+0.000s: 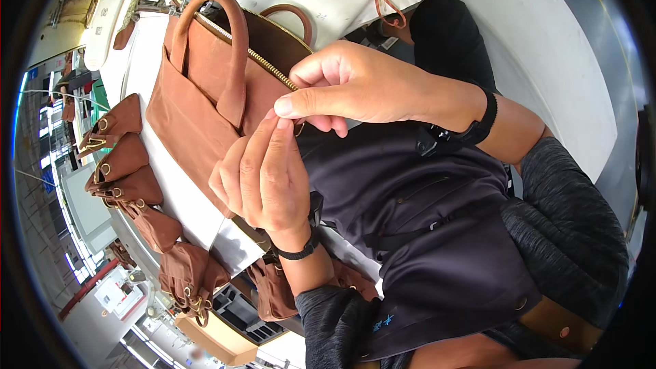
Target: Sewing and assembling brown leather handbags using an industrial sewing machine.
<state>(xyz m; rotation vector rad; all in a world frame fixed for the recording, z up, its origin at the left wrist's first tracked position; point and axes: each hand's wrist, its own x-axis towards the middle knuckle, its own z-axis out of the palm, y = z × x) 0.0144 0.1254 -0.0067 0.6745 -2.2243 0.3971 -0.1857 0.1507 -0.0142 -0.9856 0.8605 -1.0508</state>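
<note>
A brown handbag [195,119] with two looped handles [240,61] and a gold zipper [260,58] along its open top lies tilted on the work surface. My right hand [352,85] is at the zipper's near end, thumb and forefinger pinched. My left hand [263,174] is just below it, over the bag, its fingers pressed together with the tips meeting my right thumb. Whatever lies between both sets of fingertips is too small or hidden to make out.
Several smaller brown bags with gold hardware [143,225] line the left side. A machine with a white body [104,24] stands at the upper left. Orange cord [386,10] lies at the top. A curved white surface [560,75] is on the right. A cardboard box [215,335] is below.
</note>
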